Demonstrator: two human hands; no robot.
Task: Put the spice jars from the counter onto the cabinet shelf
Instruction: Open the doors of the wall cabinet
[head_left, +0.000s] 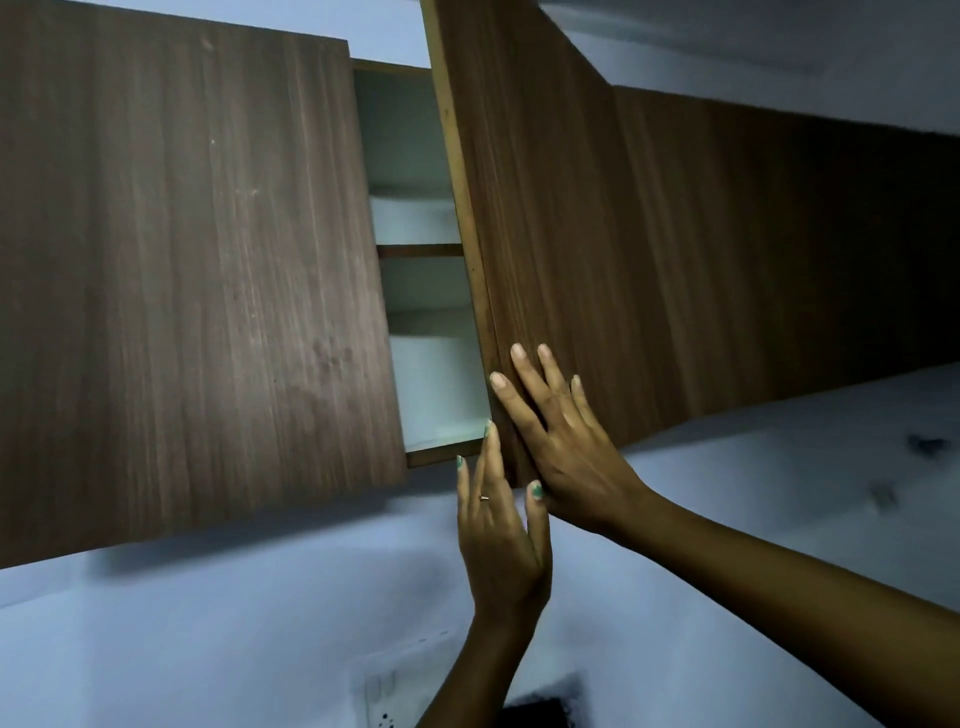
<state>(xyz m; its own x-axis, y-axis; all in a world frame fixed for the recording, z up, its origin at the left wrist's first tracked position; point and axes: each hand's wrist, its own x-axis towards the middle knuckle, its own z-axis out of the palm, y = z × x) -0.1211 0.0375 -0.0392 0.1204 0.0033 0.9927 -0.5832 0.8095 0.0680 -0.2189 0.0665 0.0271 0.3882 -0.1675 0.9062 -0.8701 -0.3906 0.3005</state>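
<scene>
Head view, tilted upward at a wall cabinet. The right-hand cabinet door (545, 218) stands partly ajar at centre frame, exposing a narrow slice of the pale interior between it and the closed left door (182, 260). The right hand (561, 436) lies flat on the lower face of the ajar door, fingers straight and spread, its grip holding nothing. The left hand (501, 525) sits just below it at the door's bottom corner, fingers straight and close together, thumb raised beside the edge; it appears to touch the edge, though contact cannot be confirmed, and its grip likewise holds nothing. One shelf (421, 250) crosses the gap at mid-height; pale rounded shapes above and below it cannot be identified. No spice jar is visible anywhere in the frame, on a shelf or in a hand, and the tabletop lies out of view below. Judged progress: only access to the cabinet is under way; whether any jar is already stowed is hidden behind the doors. A wall socket (382, 696) and a dark object (535, 714) are cut off at the bottom edge
</scene>
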